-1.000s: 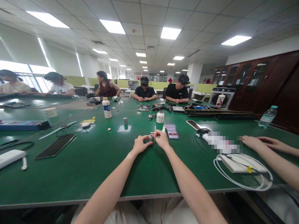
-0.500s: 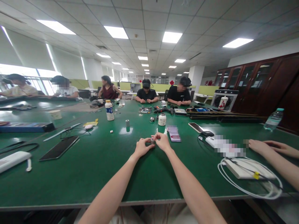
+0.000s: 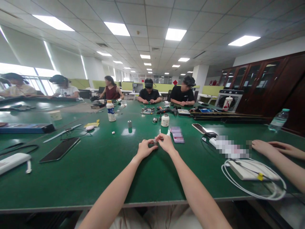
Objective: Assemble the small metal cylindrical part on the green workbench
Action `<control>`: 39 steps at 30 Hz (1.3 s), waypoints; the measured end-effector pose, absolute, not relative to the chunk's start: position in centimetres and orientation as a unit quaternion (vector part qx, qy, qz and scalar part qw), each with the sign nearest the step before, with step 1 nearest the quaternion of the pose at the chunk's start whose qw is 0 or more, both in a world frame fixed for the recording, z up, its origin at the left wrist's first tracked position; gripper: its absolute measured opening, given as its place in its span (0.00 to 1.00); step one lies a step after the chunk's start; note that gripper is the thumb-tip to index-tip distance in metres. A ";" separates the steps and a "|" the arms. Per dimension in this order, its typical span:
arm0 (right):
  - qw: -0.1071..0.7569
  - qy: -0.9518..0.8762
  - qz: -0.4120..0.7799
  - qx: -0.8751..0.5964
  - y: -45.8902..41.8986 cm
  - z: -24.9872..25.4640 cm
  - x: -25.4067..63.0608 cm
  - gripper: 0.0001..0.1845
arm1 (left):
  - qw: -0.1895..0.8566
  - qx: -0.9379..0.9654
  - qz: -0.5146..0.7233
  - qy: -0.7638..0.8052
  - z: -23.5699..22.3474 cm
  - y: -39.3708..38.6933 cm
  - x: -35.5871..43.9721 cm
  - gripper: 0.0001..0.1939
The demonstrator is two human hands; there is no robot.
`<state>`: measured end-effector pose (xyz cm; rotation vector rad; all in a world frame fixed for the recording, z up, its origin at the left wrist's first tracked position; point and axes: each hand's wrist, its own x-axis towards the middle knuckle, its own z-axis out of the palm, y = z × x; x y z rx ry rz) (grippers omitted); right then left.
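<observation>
Both my arms reach out over the green table (image 3: 100, 171). My left hand (image 3: 144, 149) and my right hand (image 3: 166, 143) meet at a small grey metal cylinder (image 3: 155, 142), each pinching one side of it with closed fingers. The cylinder rests on or just above the tabletop; its underside is hidden by my fingers. A second small grey cylinder (image 3: 130, 123) stands upright farther back, and a small white jar (image 3: 165, 120) stands behind my hands.
A phone (image 3: 177, 134) lies just beyond my right hand, a dark tablet (image 3: 59, 149) to the left. A white drink bottle (image 3: 111, 110) stands at the back left. On the right, another person's hands (image 3: 271, 147) rest by a white box with coiled cable (image 3: 252, 173). Several people sit around the far side.
My hands have stayed pinched on the small cylinder in about the same spot. The view has shifted slightly with my head.
</observation>
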<state>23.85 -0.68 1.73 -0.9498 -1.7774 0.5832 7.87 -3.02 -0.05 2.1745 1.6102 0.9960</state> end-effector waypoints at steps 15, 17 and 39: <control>0.472 -0.674 0.262 -0.505 -0.7 -2.6 22.0 0.27 | 0.228 0.659 0.459 0.550 1.3 -2.0 8.5 0.16; 0.471 -0.667 0.243 -0.524 -0.9 -2.5 21.7 0.21 | 0.219 0.649 0.453 0.570 1.5 -1.9 8.8 0.15; 0.431 -0.700 0.115 -0.558 -1.6 -1.7 22.3 0.18 | -0.035 0.446 0.323 0.834 0.3 -1.7 1.6 0.14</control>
